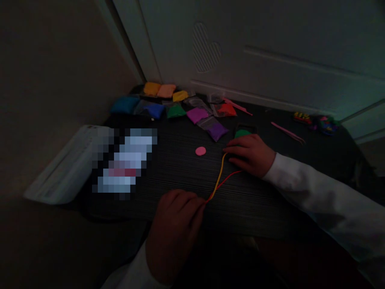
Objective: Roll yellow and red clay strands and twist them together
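A thin yellow clay strand (pixel 221 170) and a thin red clay strand (pixel 227 178) run between my hands and cross near their lower end. That end is pinched between the thumb and fingers of my left hand (pixel 177 224), at the table's near edge. My right hand (pixel 251 154) is closed on the upper end of the yellow strand, its palm facing down. The red strand's far end passes beneath this hand, out of sight. Left of the right hand lies a flat pink clay disc (pixel 200 151). Just behind the right hand, a dark case with green material (pixel 242 133) is partly covered.
Bags of coloured clay, among them a purple bag (pixel 217 131) and a blue bag (pixel 154 110), line the back of the dark table (pixel 174 160). Pink tweezers (pixel 288 132) lie at right. A blurred-out lit screen (pixel 126 160) leans by a white package (pixel 70 168) at left.
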A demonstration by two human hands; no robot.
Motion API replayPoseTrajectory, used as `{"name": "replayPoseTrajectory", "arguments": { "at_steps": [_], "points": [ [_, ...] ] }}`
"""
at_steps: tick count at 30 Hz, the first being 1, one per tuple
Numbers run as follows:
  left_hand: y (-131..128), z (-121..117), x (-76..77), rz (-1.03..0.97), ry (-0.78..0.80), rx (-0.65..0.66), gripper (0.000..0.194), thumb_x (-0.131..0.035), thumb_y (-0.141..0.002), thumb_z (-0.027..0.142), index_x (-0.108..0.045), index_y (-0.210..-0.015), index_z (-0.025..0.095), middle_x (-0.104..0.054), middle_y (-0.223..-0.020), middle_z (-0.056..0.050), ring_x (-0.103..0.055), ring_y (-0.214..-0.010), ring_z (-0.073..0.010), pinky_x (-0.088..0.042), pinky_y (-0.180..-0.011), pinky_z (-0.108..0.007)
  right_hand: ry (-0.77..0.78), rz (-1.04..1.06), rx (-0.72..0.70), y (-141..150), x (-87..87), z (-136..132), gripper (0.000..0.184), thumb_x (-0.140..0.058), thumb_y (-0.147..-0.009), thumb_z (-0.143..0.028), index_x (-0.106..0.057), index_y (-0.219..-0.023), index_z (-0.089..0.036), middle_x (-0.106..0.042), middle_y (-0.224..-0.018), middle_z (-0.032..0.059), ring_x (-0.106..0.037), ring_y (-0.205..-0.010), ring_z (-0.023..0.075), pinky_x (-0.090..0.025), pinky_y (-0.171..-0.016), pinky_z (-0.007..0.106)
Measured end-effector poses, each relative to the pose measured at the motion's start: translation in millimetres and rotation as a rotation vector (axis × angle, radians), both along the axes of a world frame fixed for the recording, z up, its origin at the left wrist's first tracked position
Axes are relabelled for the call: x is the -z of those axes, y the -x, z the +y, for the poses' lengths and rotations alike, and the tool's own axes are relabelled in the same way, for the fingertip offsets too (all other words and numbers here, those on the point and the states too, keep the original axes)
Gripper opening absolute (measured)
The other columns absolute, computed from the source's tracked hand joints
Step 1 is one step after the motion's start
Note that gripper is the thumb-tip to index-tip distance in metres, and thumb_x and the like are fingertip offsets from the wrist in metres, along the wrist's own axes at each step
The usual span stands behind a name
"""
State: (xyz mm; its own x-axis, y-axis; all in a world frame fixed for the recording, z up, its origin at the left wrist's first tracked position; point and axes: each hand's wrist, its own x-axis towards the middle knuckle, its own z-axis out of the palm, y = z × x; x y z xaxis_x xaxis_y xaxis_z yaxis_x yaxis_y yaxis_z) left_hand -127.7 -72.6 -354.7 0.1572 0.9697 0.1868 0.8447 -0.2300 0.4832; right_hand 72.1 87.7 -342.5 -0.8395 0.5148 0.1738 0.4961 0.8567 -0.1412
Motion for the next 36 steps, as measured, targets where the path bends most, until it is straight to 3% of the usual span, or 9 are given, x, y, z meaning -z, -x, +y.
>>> {"name": "replayPoseTrajectory", "arguments": {
  "at_steps": [8,14,20,24,31,36],
  "points": [
    [16.6,6.2,1.2,0.036,-0.018,0.014,0.015,-0.048,-0.074,0.021,-0.059,-0.084,0.022,-0.059,-0.084,-0.002,-0.050,-0.080,-0.0151,-0.040,-0.073,-0.033,0.035,0.036,-0.014,-10.9,-2.7,-17.9,0.021,-0.047,-0.076,-0.031,-0.058,-0.091,-0.023,-0.057,-0.101,0.0059,-0.050,-0.089,0.0188,-0.030,-0.079,0.037],
    [27.8,8.7,1.8,0.051,-0.024,0.001,0.016,-0.048,-0.074,0.022,-0.059,-0.084,0.021,-0.059,-0.083,-0.002,-0.051,-0.080,-0.0156,-0.042,-0.073,-0.033,0.032,0.079,0.068,-31.7,2.2,-37.0,0.020,-0.047,-0.076,-0.030,-0.058,-0.091,-0.023,-0.058,-0.099,0.0061,-0.052,-0.088,0.0187,-0.032,-0.078,0.038],
    [30.7,7.9,2.7,0.062,-0.105,-0.028,0.018,-0.048,-0.073,0.025,-0.059,-0.086,0.020,-0.059,-0.083,-0.003,-0.051,-0.080,-0.0164,-0.042,-0.072,-0.034,0.026,0.055,0.156,-28.6,-5.8,-37.0,0.021,-0.046,-0.077,-0.027,-0.057,-0.095,-0.023,-0.058,-0.100,0.0061,-0.052,-0.092,0.0194,-0.034,-0.078,0.038],
    [11.5,12.3,-4.3,0.071,-0.136,-0.039,0.017,-0.049,-0.073,0.022,-0.060,-0.086,0.021,-0.058,-0.084,-0.004,-0.049,-0.082,-0.0173,-0.040,-0.075,-0.036,0.030,0.074,0.151,-22.8,-8.9,-32.8,0.020,-0.046,-0.077,-0.027,-0.058,-0.093,-0.023,-0.059,-0.099,0.0055,-0.052,-0.091,0.0190,-0.033,-0.078,0.038],
    [-54.1,43.2,-14.3,0.140,-0.147,0.039,0.018,-0.045,-0.076,0.021,-0.059,-0.088,0.022,-0.057,-0.086,-0.004,-0.045,-0.086,-0.0193,-0.036,-0.074,-0.040,-0.081,0.057,0.223,-12.6,6.1,-19.0,0.024,-0.047,-0.076,-0.033,-0.058,-0.096,-0.023,-0.057,-0.100,0.0054,-0.047,-0.092,0.0217,-0.028,-0.078,0.039],
    [-67.6,58.0,-10.7,0.180,-0.108,0.040,0.017,-0.044,-0.077,0.021,-0.059,-0.085,0.021,-0.055,-0.087,-0.005,-0.043,-0.088,-0.0205,-0.034,-0.075,-0.042,-0.079,0.065,0.251,-3.3,11.5,-12.5,0.022,-0.045,-0.077,-0.033,-0.059,-0.092,-0.024,-0.056,-0.103,0.0042,-0.045,-0.093,0.0216,-0.025,-0.078,0.040]
  ]
}}
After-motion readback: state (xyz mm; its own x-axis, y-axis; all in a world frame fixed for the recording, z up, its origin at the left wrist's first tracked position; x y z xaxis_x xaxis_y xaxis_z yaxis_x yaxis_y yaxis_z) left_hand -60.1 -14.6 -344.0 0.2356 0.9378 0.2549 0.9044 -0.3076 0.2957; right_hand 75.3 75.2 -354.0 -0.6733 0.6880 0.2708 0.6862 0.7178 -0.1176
